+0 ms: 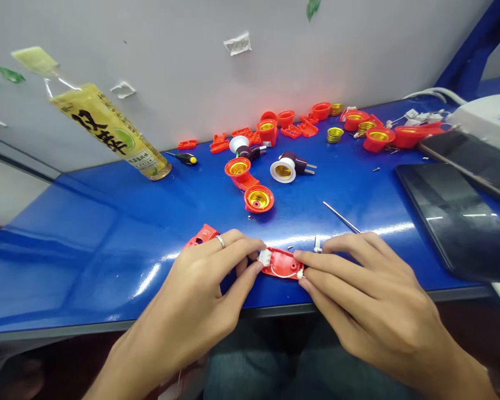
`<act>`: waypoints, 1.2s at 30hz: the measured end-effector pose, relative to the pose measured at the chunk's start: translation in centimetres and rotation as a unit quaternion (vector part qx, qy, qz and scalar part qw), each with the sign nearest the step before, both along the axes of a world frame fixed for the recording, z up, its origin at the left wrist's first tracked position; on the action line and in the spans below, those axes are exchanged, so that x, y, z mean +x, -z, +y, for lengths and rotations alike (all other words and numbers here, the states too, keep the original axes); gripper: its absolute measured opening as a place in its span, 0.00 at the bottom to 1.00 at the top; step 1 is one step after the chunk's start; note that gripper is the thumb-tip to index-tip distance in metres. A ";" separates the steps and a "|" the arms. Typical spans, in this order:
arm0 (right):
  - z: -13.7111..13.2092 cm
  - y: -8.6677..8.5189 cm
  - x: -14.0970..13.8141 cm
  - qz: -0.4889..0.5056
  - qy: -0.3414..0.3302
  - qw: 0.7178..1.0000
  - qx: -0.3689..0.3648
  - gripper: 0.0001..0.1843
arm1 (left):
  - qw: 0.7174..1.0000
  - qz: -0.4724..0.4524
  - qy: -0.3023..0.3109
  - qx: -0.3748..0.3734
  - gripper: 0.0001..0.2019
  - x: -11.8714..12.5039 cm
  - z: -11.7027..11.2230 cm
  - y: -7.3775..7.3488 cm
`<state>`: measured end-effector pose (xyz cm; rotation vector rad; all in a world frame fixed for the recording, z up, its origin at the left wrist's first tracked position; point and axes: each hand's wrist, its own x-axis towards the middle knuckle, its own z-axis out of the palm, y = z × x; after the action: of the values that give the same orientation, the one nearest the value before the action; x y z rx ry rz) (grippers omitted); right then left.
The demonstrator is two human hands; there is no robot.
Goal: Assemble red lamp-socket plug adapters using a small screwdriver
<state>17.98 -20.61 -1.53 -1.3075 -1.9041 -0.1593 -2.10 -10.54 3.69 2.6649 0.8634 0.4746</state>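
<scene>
A red plastic shell (282, 260) lies near the table's front edge, its hollow side up, with a thin white wire (281, 275) curving along it. My left hand (210, 278), a ring on one finger, pinches a small white block (265, 257) at the shell's left end. On the right end, the thumb and fingers of my right hand (366, 289) close on the shell beside a white wire end (300, 274). A second red plastic piece (202, 235) sits behind my left hand. A metal rod (340, 216) and a small white part (317, 244) are near my right fingers.
Red lamp sockets (259, 199) with brass threads stand farther back, beside dark plugs with white sockets (283, 170). A yellow-labelled bottle (112, 130) leans at left near a screwdriver (186, 159). A black tablet-like slab (454, 216) lies at right. The wall (183, 66) bounds the back.
</scene>
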 end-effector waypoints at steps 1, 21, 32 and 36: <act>0.0 0.0 0.0 0.000 0.000 1.000 -0.001 0.07 | 1.000 0.001 -0.001 -0.002 0.06 0.0 0.0 0.0; 0.0 -0.1 0.0 -0.001 0.003 1.000 -0.005 0.06 | 0.999 -0.023 0.006 -0.029 0.07 0.0 0.0 0.5; 0.0 0.1 -0.1 -0.006 0.010 1.000 -0.016 0.07 | 0.997 -0.021 0.004 -0.070 0.05 0.4 0.2 0.4; -0.1 0.1 0.0 -0.011 0.011 1.000 -0.013 0.07 | 0.996 -0.038 -0.005 -0.081 0.05 0.4 0.3 0.5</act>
<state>17.99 -20.67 -1.62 -1.3496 -1.9155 -0.1622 -1.69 -10.19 3.24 2.4806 0.8560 0.4836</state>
